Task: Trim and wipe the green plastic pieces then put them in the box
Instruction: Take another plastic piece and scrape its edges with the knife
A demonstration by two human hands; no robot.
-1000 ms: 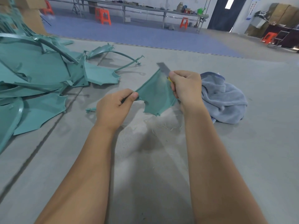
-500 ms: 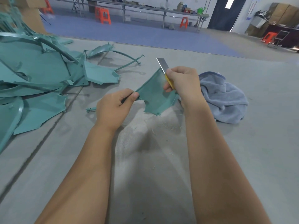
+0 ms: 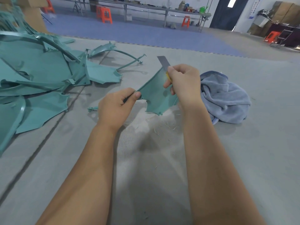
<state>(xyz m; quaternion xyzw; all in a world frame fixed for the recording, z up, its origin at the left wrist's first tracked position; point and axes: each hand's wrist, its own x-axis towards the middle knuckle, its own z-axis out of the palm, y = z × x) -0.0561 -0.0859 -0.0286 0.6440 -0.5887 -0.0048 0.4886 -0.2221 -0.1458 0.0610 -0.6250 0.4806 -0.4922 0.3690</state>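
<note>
1. Head view looks down over two bare forearms reaching out above a grey floor mat [image 3: 146,176].
2. Left hand [image 3: 116,108] pinches the near-left corner of a green plastic piece [image 3: 154,96] between thumb and curled fingers, holding it up off the mat.
3. Right hand [image 3: 183,83] is clenched around a utility knife [image 3: 164,65]; its grey blade sticks up and to the far left out of the fist, and a strip of yellow handle shows by the fingers.
4. The blade lies against the far upper edge of the held piece, which spans the gap between both hands.
5. Thin pale shavings [image 3: 167,125] lie scattered on the mat just below the piece.
6. A crumpled blue cloth [image 3: 225,98] sits on the mat just right of the right hand.
7. On the left, a pile of green plastic pieces [image 3: 40,75] lies spread over the mat, well apart from the hands.
8. A small green scrap [image 3: 92,108] lies just left of the left hand.
9. Far back stand orange stools [image 3: 104,13] and long tables [image 3: 146,7] on a blue floor.
</note>
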